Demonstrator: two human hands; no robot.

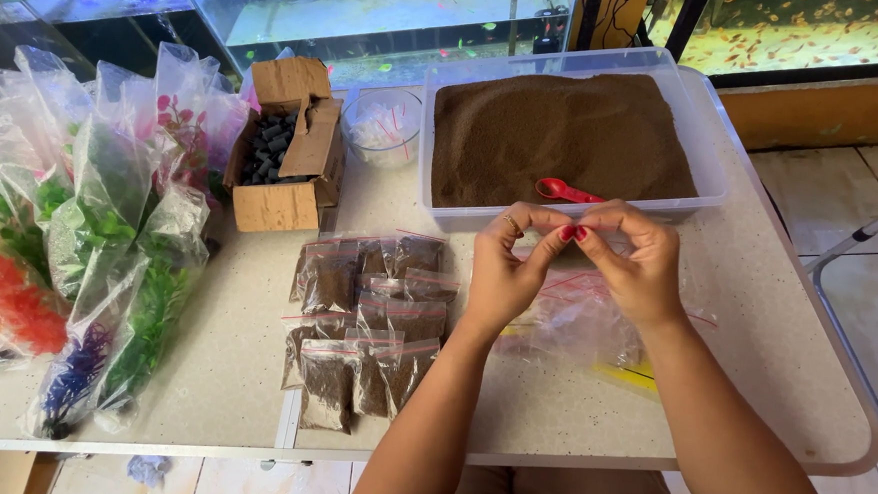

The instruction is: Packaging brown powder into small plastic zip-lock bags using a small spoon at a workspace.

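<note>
Both hands meet above counter [551, 403]: left hand [503, 270] and right hand [633, 262] fingers pinch small clear zip bag [569, 284], just before brown-granule tub [565, 133]; filled packets [365, 323] left, open counter right.

Pale speckled table [775, 325] under the fingers, lit fish tanks [391, 14] w/ glass fronts well beyond the fingertips, beige tiled floor [862, 199] off to the right of them, metal chair leg [860, 239] there too.
</note>
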